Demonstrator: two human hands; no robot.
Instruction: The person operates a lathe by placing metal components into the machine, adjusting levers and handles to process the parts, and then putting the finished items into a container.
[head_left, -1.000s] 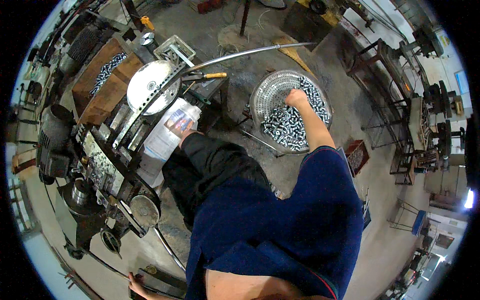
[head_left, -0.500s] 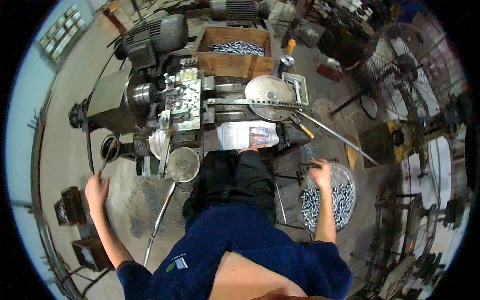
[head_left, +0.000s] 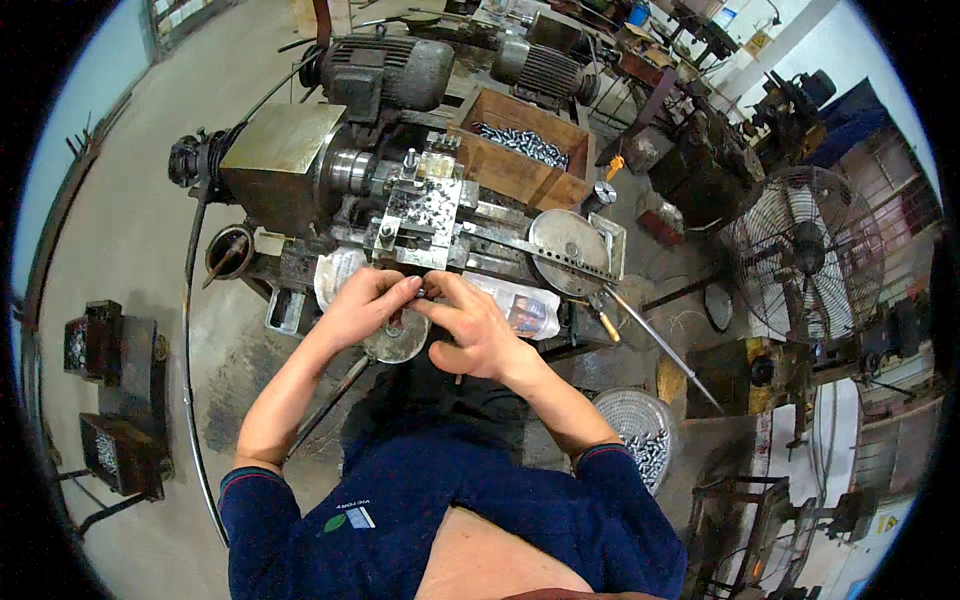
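Observation:
My left hand (head_left: 362,308) and my right hand (head_left: 474,328) meet in front of the machine's slide block (head_left: 424,208). Between their fingertips is a small metal piece (head_left: 421,293), mostly covered, so its exact shape cannot be made out. The left thumb and fingers are pinched together; the right hand's fingers are bent in toward the same spot. Just below them lies a round metal disc (head_left: 398,343) on a lever. A brush (head_left: 222,266) leans in the dark pot (head_left: 232,240) to the left.
A wooden box (head_left: 520,165) of shiny metal pieces stands behind the slide. To the right are a second disc (head_left: 572,252) on a perforated bar, a long rod (head_left: 665,348), a round basket (head_left: 640,410) of metal pieces and a large fan (head_left: 808,250). Dark bins (head_left: 115,450) stand at left.
My left hand has come from beside the brush and pot, leaving the brush there. My right hand has come from over the basket. Both now meet at the slide; the view has shifted.

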